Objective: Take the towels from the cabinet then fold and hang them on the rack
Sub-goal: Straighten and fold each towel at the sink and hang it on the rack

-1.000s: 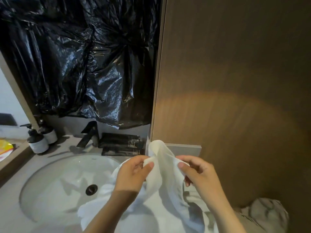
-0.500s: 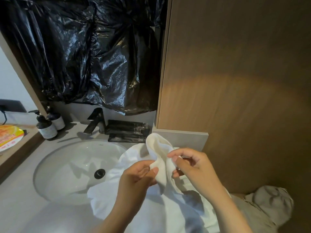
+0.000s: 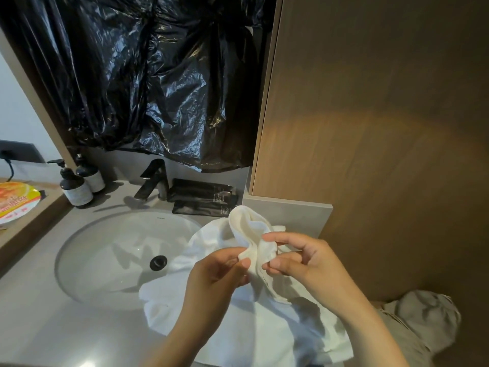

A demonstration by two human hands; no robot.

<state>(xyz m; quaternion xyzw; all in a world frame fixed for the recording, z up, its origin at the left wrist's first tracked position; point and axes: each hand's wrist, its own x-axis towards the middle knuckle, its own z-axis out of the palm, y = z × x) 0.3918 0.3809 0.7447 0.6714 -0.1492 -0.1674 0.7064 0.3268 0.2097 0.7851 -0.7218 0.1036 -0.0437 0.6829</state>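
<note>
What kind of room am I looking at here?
Probably a hotel-style bathroom vanity: a basin with a black faucet, two pump bottles beside it, and black toiletry packets on the counter. The white towel pinched by the left hand and right hand fits.

Bare forearms (image 3: 190,321), crumpled grey-beige garment (image 3: 423,324).

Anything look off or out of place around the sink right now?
Crumpled black plastic hangs over the wall above the faucet, odd for a bathroom. The towel, pinched by the left hand and right hand, spills partly over the sink rim.
</note>
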